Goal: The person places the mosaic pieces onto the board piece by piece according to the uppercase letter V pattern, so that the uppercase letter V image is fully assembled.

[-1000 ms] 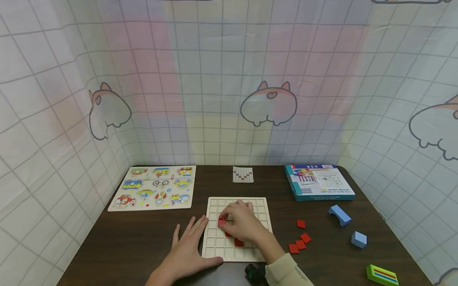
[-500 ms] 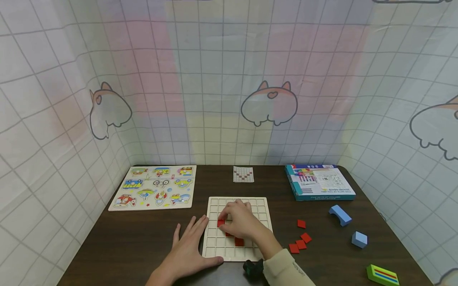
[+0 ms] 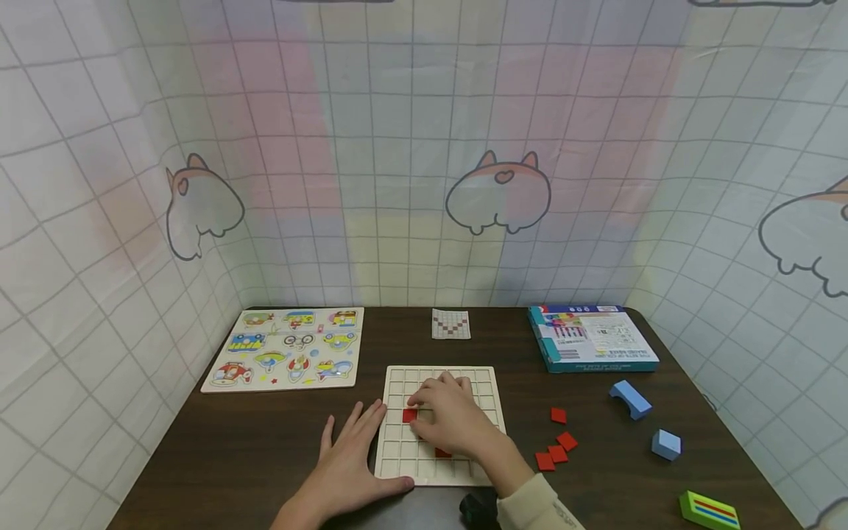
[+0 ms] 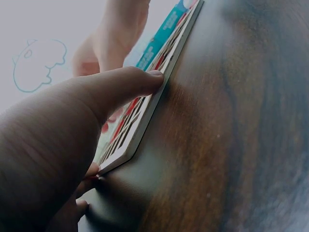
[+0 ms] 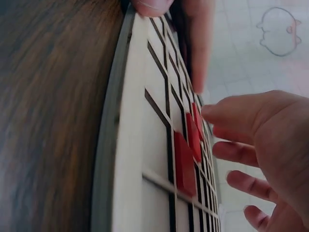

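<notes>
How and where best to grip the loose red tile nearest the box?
Probably best: pinch that red tile by two opposite side edges, coming straight down from above. It lies flat on the table, looks thin, and its edges stand free.

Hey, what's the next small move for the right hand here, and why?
Probably reach for one of the four loose red tiles: the right hand seems to hold none, three visible placed tiles form one slant on the grid board, and the small card shows a V-like pattern.

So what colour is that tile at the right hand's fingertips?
The tile by the right hand is plain red, seen best in the head view.
</notes>
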Available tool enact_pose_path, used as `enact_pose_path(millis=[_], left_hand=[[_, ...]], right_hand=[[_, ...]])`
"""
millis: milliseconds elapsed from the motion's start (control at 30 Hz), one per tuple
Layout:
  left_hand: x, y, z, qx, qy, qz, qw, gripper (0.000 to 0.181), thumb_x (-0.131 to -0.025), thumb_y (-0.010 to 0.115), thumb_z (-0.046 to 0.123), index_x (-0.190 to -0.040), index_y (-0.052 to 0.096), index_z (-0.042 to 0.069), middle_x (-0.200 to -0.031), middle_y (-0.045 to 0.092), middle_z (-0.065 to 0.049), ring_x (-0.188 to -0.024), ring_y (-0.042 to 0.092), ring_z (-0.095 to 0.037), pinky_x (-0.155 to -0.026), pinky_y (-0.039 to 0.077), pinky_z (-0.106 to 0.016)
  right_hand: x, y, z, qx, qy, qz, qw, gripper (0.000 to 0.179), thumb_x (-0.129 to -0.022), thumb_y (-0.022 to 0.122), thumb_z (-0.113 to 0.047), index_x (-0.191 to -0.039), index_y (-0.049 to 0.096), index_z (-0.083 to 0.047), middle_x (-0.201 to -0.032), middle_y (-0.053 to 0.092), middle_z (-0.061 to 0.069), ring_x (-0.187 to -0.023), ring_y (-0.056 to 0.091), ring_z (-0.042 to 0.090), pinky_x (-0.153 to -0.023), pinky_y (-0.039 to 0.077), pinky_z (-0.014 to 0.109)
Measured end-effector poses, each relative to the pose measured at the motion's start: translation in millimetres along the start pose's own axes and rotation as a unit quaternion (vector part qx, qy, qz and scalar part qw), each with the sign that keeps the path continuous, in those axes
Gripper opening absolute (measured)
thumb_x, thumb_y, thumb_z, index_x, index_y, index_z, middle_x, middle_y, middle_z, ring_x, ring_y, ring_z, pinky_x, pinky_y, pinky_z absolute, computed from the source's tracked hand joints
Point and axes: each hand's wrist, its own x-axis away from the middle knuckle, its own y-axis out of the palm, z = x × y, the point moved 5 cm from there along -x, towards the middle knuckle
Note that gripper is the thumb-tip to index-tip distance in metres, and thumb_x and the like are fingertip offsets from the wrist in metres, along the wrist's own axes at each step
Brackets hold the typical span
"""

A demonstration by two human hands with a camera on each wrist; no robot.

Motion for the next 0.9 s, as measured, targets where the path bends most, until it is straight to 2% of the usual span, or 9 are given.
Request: enact_pose_path(millis=[200, 333, 467, 633, 900], left_hand=[[0.9, 1.4, 1.7, 0.004, -0.001, -0.003, 1.0, 0.134, -0.07, 0.08, 0.094, -0.176, 0.036, 0.024, -0.183, 0.036, 0.0, -0.174, 0.021, -0.038, -0.131, -0.001, -0.081], [1.3, 1.2, 2.7, 0.003, -0.001, -0.002, 1.0, 0.135, -0.07, 0.08, 0.094, -0.176, 0.036, 0.023, -0.182, 0.036, 0.0, -0.174, 0.021, -0.038, -0.131, -0.001, -0.08], [1.4, 1.3, 2.7, 0.003, -0.001, -0.001, 1.0, 0.136, -0.07, 0.08, 0.094, -0.176, 0.036, 0.023, -0.183, 0.036, 0.0, -0.174, 0.02, -0.038, -0.132, -0.002, -0.079], [0.5, 1.4, 1.6, 0.006, -0.007, -0.005, 0.9999, 0.136, -0.069, 0.079, 0.096, -0.176, 0.035, 0.025, -0.183, 0.035, 0.001, -0.174, 0.02, -0.037, -0.131, -0.001, -0.08], [-0.9, -0.1, 0.8, 0.009, -0.017, -0.007, 0.9998, 0.137, -0.067, 0.08, 0.096, -0.176, 0.035, 0.027, -0.183, 0.034, 0.003, -0.174, 0.021, -0.037, -0.131, -0.001, -0.081]], right_hand=[[14.4, -7, 20, -0.064, 0.022, 0.0, 0.9977, 0.028, -0.096, 0.086, -0.035, -0.121, 0.083, -0.023, -0.123, 0.076, -0.009, -0.119, 0.058, 0.017, -0.107, 0.042, 0.061], [23.6, -12, 38, -0.109, 0.032, 0.007, 0.9935, 0.03, -0.097, 0.087, -0.033, -0.124, 0.081, -0.021, -0.123, 0.077, -0.007, -0.121, 0.061, 0.018, -0.109, 0.049, 0.057], [32.4, -18, 54, -0.134, 0.037, 0.02, 0.9901, 0.032, -0.097, 0.088, -0.028, -0.126, 0.08, -0.02, -0.124, 0.078, -0.006, -0.122, 0.065, 0.018, -0.11, 0.055, 0.055], [44.0, -27, 69, -0.148, 0.06, 0.023, 0.9869, 0.035, -0.096, 0.089, -0.027, -0.129, 0.079, -0.021, -0.129, 0.076, -0.011, -0.129, 0.065, 0.017, -0.116, 0.055, 0.057], [62.7, -43, 88, -0.129, 0.072, 0.03, 0.9886, 0.037, -0.096, 0.089, -0.026, -0.131, 0.078, -0.02, -0.129, 0.076, -0.01, -0.123, 0.067, 0.018, -0.109, 0.059, 0.054]])
